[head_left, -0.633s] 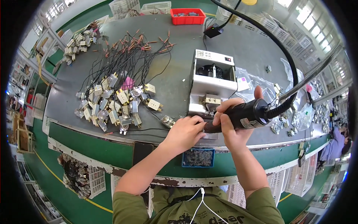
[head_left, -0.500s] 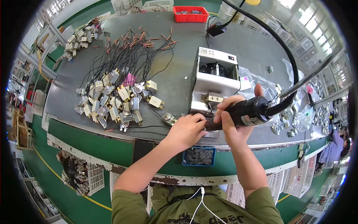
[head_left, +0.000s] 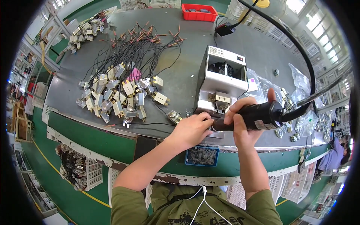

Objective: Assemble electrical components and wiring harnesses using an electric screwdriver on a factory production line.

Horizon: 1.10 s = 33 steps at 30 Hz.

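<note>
My right hand point(head_left: 245, 134) is wrapped round a black electric screwdriver point(head_left: 258, 115), held almost level with its tip end pointing left. Close to that tip, my left hand point(head_left: 190, 130) has its fingers pinched together at the table's front edge. Whatever sits between them is hidden by the fingers. Just beyond both hands stands a white and metal screw feeder point(head_left: 221, 85) with a small brass-coloured block on its front. Left of my left hand lies a part with a round clear piece point(head_left: 173, 116), a black wire beside it.
A heap of cream and grey socket-like parts point(head_left: 128, 88) with black copper-ended wires covers the table's left. A blue tray of small metal pieces point(head_left: 201, 156) sits below the front edge. Plastic bags point(head_left: 298, 95) and parts lie right; a red bin point(head_left: 200, 13) stands at the back.
The whole view has shifted, so the table's things appear slightly further right. My right hand and the screwdriver have moved a little right; both hands keep their grip.
</note>
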Each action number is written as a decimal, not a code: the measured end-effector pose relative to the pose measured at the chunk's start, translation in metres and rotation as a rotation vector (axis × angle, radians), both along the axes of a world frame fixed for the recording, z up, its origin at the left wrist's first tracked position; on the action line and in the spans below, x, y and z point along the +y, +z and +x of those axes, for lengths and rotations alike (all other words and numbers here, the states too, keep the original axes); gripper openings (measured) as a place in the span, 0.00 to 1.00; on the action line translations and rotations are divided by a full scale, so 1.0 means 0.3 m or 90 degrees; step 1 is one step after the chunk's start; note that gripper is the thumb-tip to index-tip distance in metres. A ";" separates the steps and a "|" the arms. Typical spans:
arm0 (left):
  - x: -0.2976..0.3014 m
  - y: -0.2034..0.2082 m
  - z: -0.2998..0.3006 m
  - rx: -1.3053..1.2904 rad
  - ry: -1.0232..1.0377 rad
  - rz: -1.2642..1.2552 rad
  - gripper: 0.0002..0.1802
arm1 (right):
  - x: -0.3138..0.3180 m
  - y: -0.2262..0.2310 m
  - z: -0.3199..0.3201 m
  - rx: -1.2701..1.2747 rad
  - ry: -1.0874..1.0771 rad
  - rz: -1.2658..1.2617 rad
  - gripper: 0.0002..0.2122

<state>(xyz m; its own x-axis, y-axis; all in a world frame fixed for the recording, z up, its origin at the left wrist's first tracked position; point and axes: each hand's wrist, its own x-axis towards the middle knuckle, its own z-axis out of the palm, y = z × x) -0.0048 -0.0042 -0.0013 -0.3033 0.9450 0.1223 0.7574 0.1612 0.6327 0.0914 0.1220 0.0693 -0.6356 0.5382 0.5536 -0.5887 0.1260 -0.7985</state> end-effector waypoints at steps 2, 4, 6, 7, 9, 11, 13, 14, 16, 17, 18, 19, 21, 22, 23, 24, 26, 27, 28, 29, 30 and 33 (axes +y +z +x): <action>0.003 0.002 -0.001 0.006 -0.001 -0.003 0.17 | 0.016 -0.015 -0.003 -0.019 -0.022 0.063 0.45; 0.003 -0.007 -0.002 0.007 -0.008 -0.005 0.17 | 0.019 -0.019 -0.005 -0.038 -0.043 0.124 0.45; 0.003 -0.009 0.000 0.006 -0.004 -0.005 0.16 | 0.007 -0.013 -0.009 -0.051 -0.043 0.066 0.44; 0.005 -0.009 0.000 0.004 -0.003 -0.003 0.16 | 0.001 -0.008 -0.010 -0.050 -0.044 0.066 0.44; 0.006 -0.015 0.000 0.013 -0.004 0.009 0.16 | -0.013 0.000 -0.010 -0.075 -0.094 0.076 0.43; 0.005 -0.016 0.000 0.021 -0.003 0.019 0.16 | -0.033 -0.003 -0.010 -0.077 -0.108 0.071 0.43; 0.003 -0.010 -0.002 0.000 -0.008 0.047 0.16 | -0.042 -0.015 -0.003 -0.079 -0.123 0.067 0.42; 0.004 -0.014 -0.003 0.000 -0.007 0.047 0.16 | -0.044 -0.034 0.001 -0.094 -0.141 0.114 0.43; 0.007 -0.026 -0.006 -0.009 -0.006 0.070 0.17 | -0.052 -0.032 0.007 -0.109 -0.157 0.160 0.43; 0.007 -0.025 -0.006 -0.009 -0.005 0.068 0.17 | -0.061 -0.008 0.010 -0.077 -0.132 0.084 0.44; 0.006 -0.019 -0.006 -0.005 -0.006 0.067 0.17 | -0.067 0.004 0.011 -0.045 -0.106 0.009 0.45; 0.005 -0.014 -0.005 0.000 -0.007 0.066 0.16 | -0.044 0.006 0.014 -0.035 -0.102 0.029 0.46; -0.001 -0.013 -0.003 -0.003 -0.006 0.046 0.16 | -0.033 0.012 0.006 -0.031 -0.106 0.054 0.46; 0.001 -0.010 -0.002 -0.004 -0.009 0.029 0.16 | -0.026 0.011 0.003 -0.031 -0.106 0.055 0.46; 0.004 -0.008 -0.001 -0.004 -0.009 0.030 0.16 | -0.020 0.006 0.000 -0.035 -0.102 0.048 0.46; 0.006 -0.006 -0.001 -0.002 -0.009 0.032 0.16 | -0.015 0.002 -0.001 -0.038 -0.097 0.040 0.46; 0.005 -0.007 0.000 -0.001 -0.008 0.031 0.16 | -0.014 -0.006 -0.001 -0.039 -0.103 0.051 0.46; 0.005 -0.007 -0.001 0.006 -0.009 0.032 0.16 | -0.015 -0.009 -0.001 -0.040 -0.111 0.062 0.46; 0.005 -0.007 -0.003 0.014 -0.010 0.033 0.16 | -0.015 -0.012 -0.003 -0.039 -0.110 0.061 0.46; 0.004 -0.007 -0.003 0.014 -0.009 0.032 0.16 | -0.015 -0.015 -0.004 -0.034 -0.094 0.070 0.45; 0.003 -0.008 -0.003 0.014 -0.008 0.035 0.16 | -0.016 -0.017 -0.005 -0.029 -0.078 0.078 0.45; 0.001 -0.001 -0.001 0.008 -0.007 0.032 0.16 | -0.011 -0.017 0.006 -0.011 -0.077 0.068 0.45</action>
<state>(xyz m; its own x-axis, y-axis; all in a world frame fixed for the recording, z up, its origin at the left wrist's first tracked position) -0.0053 -0.0038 -0.0016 -0.2914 0.9408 0.1734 0.7666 0.1212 0.6306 0.0930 0.1188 0.0641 -0.5798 0.5503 0.6008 -0.5497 0.2801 -0.7870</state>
